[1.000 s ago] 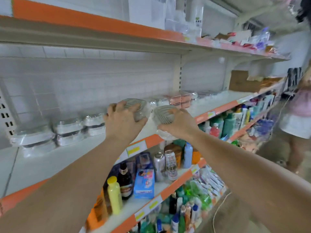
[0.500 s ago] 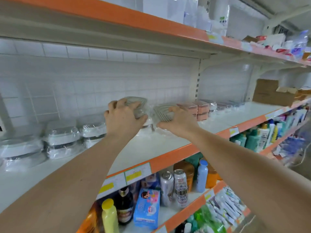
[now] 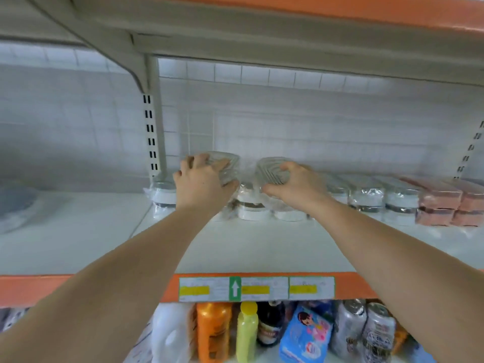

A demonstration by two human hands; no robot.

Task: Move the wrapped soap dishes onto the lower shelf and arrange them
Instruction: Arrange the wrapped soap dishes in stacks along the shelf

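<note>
My left hand (image 3: 203, 183) grips a clear wrapped soap dish (image 3: 227, 166), held above the white shelf (image 3: 235, 247). Close beside it, my right hand (image 3: 296, 184) grips a second clear wrapped soap dish (image 3: 272, 170). Both dishes hover over the back row of wrapped soap dishes (image 3: 252, 205), which stand stacked in twos along the tiled wall. More wrapped stacks (image 3: 366, 197) continue to the right, and one stack (image 3: 163, 196) stands to the left by the upright post.
Pink wrapped dishes (image 3: 450, 203) end the row at far right. An orange-edged upper shelf (image 3: 314, 11) hangs low overhead. A blurred grey item (image 3: 15, 203) lies at far left. Below the shelf's orange lip (image 3: 366, 286) stand bottles (image 3: 213, 334) and cans (image 3: 377, 334).
The view has swung round to face the shelf squarely. Both hands have carried their dishes further in, over the back row.
</note>
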